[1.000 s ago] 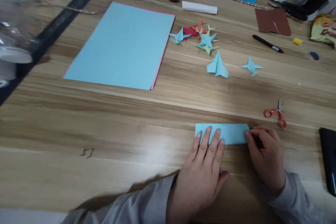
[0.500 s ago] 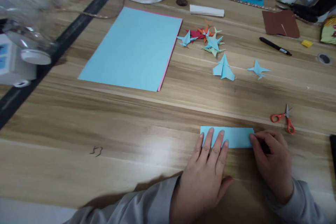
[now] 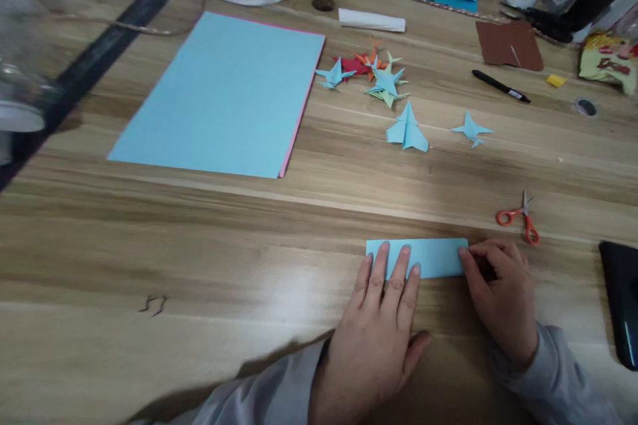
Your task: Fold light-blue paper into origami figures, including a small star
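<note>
We see the blue paper strip (image 3: 441, 259) flat on the table (image 3: 224, 232), left hand (image 3: 376, 332) spread open over its left part, presumably against sliding, right hand (image 3: 501, 292) pinching its right end, probably steadying it.

Folded strip (image 3: 441, 259) pale blue; table (image 3: 224, 232) tan with brown wood grain; scissor handles (image 3: 529, 222) orange-red; pen (image 3: 500, 85) black

Blue strip (image 3: 441, 259) | upper-right layers: stepped earlier, now nearly flush | black device (image 3: 621, 305): more in view than just before
</note>
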The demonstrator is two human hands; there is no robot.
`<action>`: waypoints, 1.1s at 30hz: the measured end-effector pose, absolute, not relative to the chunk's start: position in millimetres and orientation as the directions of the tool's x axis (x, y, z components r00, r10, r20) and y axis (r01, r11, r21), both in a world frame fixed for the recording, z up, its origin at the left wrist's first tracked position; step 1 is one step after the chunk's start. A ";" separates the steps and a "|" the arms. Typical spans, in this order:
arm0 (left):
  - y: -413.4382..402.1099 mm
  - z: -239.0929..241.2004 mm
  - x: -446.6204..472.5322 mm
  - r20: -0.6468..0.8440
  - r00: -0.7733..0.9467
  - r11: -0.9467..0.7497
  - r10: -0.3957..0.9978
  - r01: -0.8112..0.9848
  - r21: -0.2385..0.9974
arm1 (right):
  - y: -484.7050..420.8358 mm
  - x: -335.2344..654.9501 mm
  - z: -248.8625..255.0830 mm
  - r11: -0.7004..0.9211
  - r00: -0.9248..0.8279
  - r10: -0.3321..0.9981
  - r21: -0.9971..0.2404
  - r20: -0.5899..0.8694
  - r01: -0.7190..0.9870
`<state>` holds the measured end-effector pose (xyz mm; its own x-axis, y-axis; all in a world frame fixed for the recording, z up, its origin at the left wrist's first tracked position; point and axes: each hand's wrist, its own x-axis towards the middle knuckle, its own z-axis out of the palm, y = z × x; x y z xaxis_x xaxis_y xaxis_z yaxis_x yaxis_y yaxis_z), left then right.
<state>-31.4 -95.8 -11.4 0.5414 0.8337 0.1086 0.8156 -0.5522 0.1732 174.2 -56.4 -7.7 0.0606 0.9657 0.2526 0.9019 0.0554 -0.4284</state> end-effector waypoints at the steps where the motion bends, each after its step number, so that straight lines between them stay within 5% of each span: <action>1: -96.0 -11.4 -31.6 0.107 0.541 -0.552 0.834 0.817 0.167 | -56.3 173.4 -7.7 0.042 0.078 0.964 -0.432 0.254 0.901; 8: -94.9 -14.5 -32.5 0.151 0.536 -0.557 0.830 0.810 0.183 | -55.8 167.0 -7.6 -0.054 0.196 0.947 -0.476 0.255 0.878; 33: -94.9 -15.5 -31.9 0.142 0.518 -0.537 0.844 0.820 0.198 | -56.3 162.3 0.3 -0.055 0.187 0.960 -0.519 0.207 0.853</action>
